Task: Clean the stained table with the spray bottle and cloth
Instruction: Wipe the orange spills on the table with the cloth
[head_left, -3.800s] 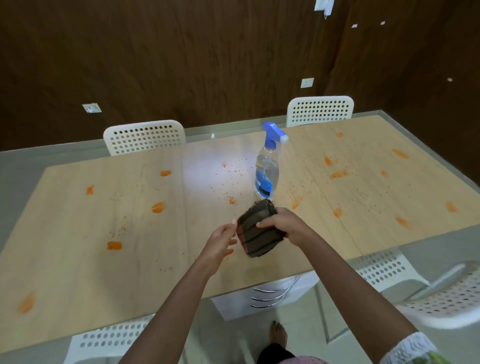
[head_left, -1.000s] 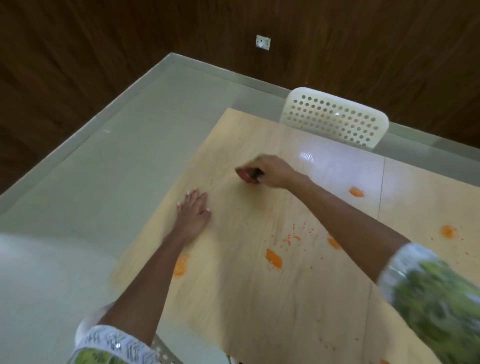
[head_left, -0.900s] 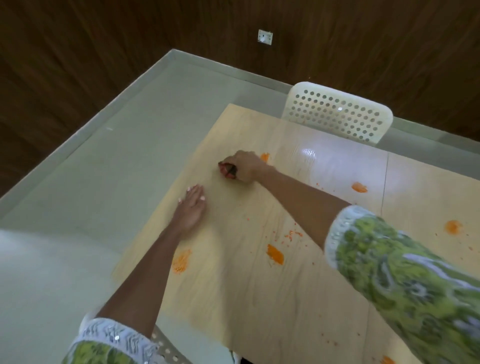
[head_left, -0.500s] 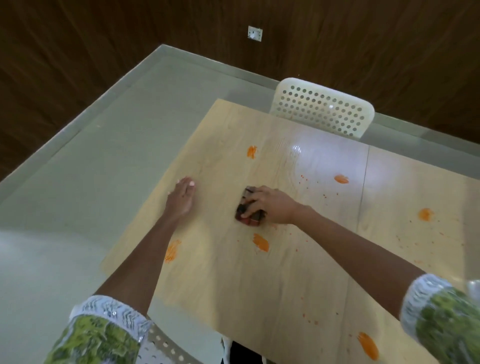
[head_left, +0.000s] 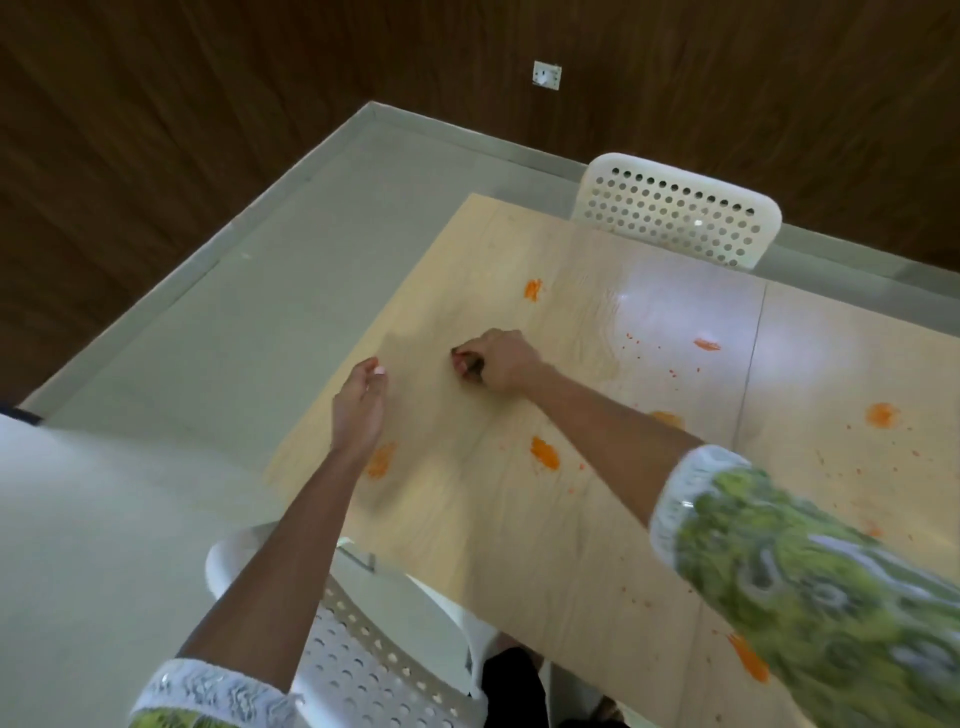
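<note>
R hand (head_left: 501, 361) is curled tight on the cloth (head_left: 466, 365), pressing it down on the bench (head_left: 467, 519). Cloth is almost all hidden under the fingers & palm; only a dark edge w/ a bit of red pokes out at the L side of the grip, by the fingertips. Grip is closed round it, no gap showing.

L hand (head_left: 359, 410) lies on the bench near its L edge, just beside the R hand but apart from it, fingers mostly straight, holding nothing.

Orange stains on the wood: one (head_left: 533, 289) beyond the cloth toward the far chair (head_left: 675, 210), one (head_left: 544, 453) nearer, under the R forearm line, one smeared patch (head_left: 380, 460) right by the L wrist. More blots & specks off to the R. Near chair (head_left: 358, 660) sits under the L arm. Spray bottle not in shot.
</note>
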